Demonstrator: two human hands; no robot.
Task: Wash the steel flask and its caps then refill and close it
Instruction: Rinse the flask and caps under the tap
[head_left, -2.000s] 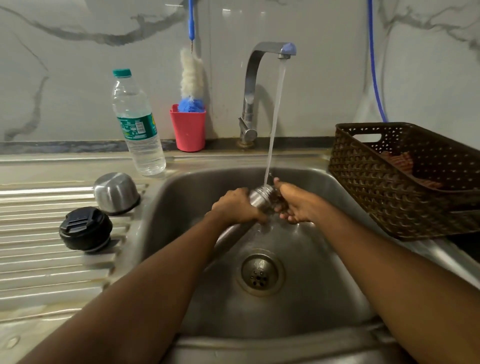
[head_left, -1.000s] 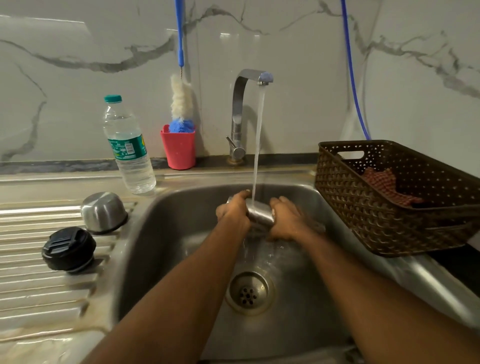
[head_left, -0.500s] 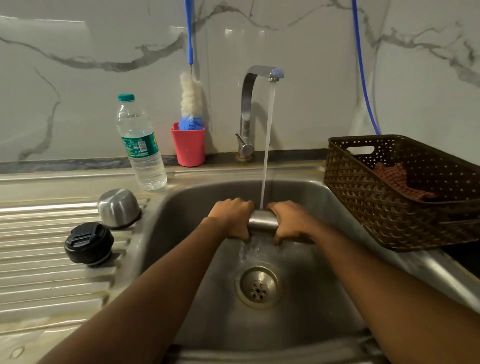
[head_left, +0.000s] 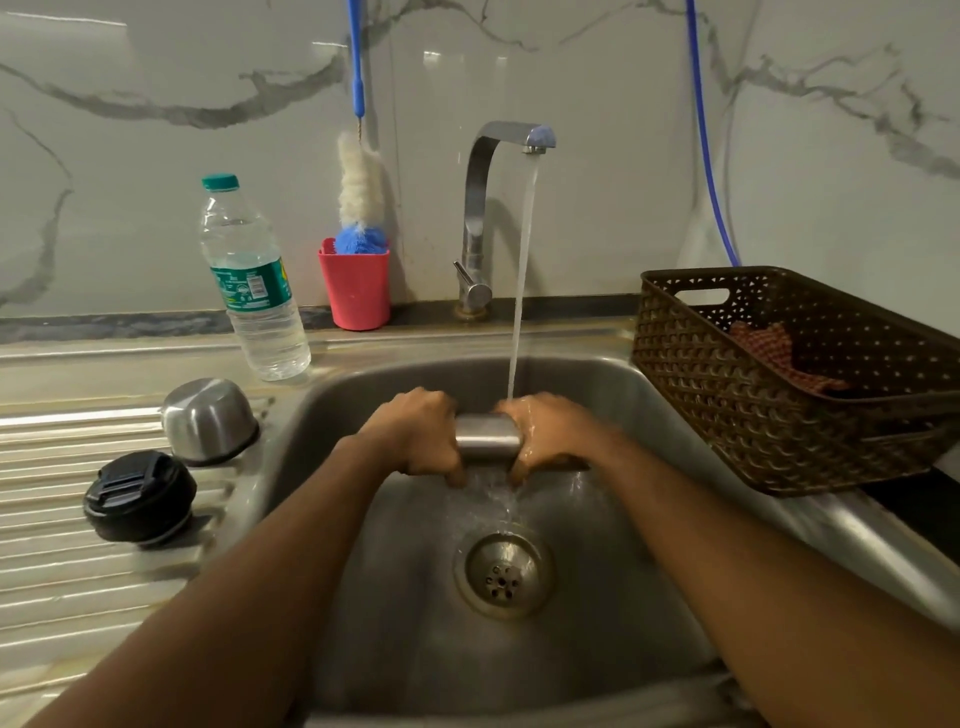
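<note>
A: Where is the flask?
B: The flask is over the sink, lying sideways under the tap. Only its middle shows between the two hands.
A: Who holds it?
B: Both hands do. The left hand is curled round one end, and the right hand is curled round the other.
A: What changed?
B: A moment ago the flask was tipped, with its mouth up by the water. Now it lies flat across. The water hits the outside, right where the right hand meets the flask. Then it runs down to the drain.
A: What does that mean?
B: I think the outside is getting its rinse now. I can't tell if the inside is clean, as the hands hide both ends.
A: And the caps?
B: The steel cap and the black cap sit on the board to the left. They are near each other and well away from the water. I guess they are not washed yet, but I can't be sure.
A: Is much left to do?
B: Yes, I think so. The caps, then the filling, then the closing. A bottle stands behind the board with its lid on, maybe for the refill
</note>
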